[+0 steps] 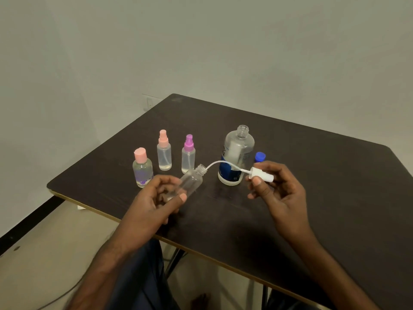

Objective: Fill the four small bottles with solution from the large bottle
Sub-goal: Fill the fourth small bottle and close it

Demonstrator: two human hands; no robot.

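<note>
My left hand [154, 200] grips a small clear bottle [192, 180], tilted with its open neck toward the upper right. My right hand [276, 186] pinches a white spray cap [262, 174]; its thin white tube [220, 163] curves over to the bottle's mouth. The large clear bottle [235, 156] with a blue label stands uncapped behind the tube. Its blue cap [260, 157] lies just right of it. Three small bottles stand at the left: one with a flat pink cap [142, 167], a pink-topped sprayer [164, 151] and a purple-topped sprayer [188, 154].
The dark table [312, 175] has its front edge running diagonally below my hands and a corner at the left. A pale wall rises behind it. My knees and the floor show beneath the table edge.
</note>
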